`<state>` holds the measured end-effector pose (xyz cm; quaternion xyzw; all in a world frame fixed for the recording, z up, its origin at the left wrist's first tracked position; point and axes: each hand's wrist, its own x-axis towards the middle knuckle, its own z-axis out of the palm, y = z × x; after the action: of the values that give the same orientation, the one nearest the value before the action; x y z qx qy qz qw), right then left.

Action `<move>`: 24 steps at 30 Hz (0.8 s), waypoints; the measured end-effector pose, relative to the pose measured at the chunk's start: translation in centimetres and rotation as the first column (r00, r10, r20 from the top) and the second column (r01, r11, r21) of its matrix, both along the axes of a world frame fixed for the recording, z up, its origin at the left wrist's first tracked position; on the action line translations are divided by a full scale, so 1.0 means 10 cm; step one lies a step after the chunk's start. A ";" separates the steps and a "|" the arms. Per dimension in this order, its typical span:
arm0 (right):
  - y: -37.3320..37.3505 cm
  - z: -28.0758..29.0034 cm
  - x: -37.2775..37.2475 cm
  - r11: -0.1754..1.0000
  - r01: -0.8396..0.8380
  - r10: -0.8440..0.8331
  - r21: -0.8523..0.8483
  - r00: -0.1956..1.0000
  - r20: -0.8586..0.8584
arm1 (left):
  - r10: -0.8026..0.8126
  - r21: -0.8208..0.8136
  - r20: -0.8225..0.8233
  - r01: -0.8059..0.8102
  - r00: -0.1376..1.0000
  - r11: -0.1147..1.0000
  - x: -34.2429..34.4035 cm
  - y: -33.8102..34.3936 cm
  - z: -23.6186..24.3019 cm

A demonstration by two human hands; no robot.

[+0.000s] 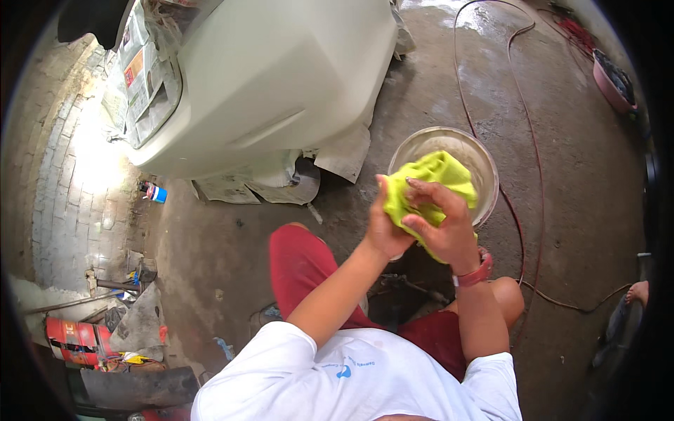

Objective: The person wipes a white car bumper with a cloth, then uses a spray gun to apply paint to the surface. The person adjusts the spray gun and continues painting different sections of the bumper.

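One lime cloth (446, 170), bunched, held between both hands (449, 228).

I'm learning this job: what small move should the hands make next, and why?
Perhaps squeeze the bunched yellow-green cloth: the left hand and right hand are both on it, and in this view it overlaps the round basin, which could catch any drips.

1 pink tub (606, 88), 1 red canister (72, 335)

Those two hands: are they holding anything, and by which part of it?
Yes, a bunched yellow-green cloth: the left hand holds its left side, the right hand its near side; its far part bulges free.
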<state>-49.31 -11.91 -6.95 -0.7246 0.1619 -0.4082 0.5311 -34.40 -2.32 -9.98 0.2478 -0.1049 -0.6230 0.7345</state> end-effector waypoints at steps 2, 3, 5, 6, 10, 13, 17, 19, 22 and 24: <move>0.06 0.02 0.04 0.938 0.144 -0.124 -0.314 0.989 0.082 | 0.128 -0.020 -0.103 -0.131 0.986 0.991 0.18 0.09 0.12; 0.04 0.01 0.03 0.903 0.255 -0.224 -0.345 0.966 0.127 | 0.161 -0.084 -0.078 -0.167 0.984 0.982 0.34 0.18 0.23; -0.09 -0.06 -0.01 0.922 0.328 -0.316 -0.208 0.945 0.087 | 0.310 -0.167 0.001 -0.306 0.951 0.937 0.74 0.29 0.55; -0.15 -0.13 -0.01 0.923 0.362 -0.358 -0.130 0.932 0.055 | 0.473 -0.122 0.052 -0.464 0.879 0.877 0.91 0.37 0.74; -0.27 -0.50 -0.01 0.957 0.243 -0.282 -0.156 0.905 -0.318 | 0.841 -0.479 0.443 -0.712 0.309 0.514 1.51 0.60 1.45; -0.23 -0.81 0.05 0.932 0.124 -0.278 -0.340 0.848 -0.452 | 0.879 -0.627 0.465 -0.740 -0.106 0.242 2.17 0.54 1.78; -0.19 -1.06 0.10 0.921 0.051 -0.297 -0.387 0.736 -0.609 | 0.480 -0.853 0.482 -0.517 -0.733 0.066 3.09 0.30 1.68; -0.19 -1.11 0.13 0.893 0.073 -0.347 -0.444 0.741 -0.576 | 0.150 -0.894 0.441 -0.419 -0.885 0.157 3.42 0.24 1.49; -0.18 -1.13 0.16 0.886 0.079 -0.369 -0.456 0.715 -0.594 | -0.227 -0.855 0.356 -0.414 -0.907 0.312 3.72 0.21 1.28; -0.17 -1.12 0.19 0.883 0.085 -0.381 -0.462 0.704 -0.600 | -0.215 -0.848 0.360 -0.414 -0.908 0.331 3.80 0.19 1.25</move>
<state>-47.44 -13.64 -18.19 -0.8877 0.3487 -0.2066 0.2185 3.56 -0.39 2.48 0.7274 -0.3493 0.5234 0.2735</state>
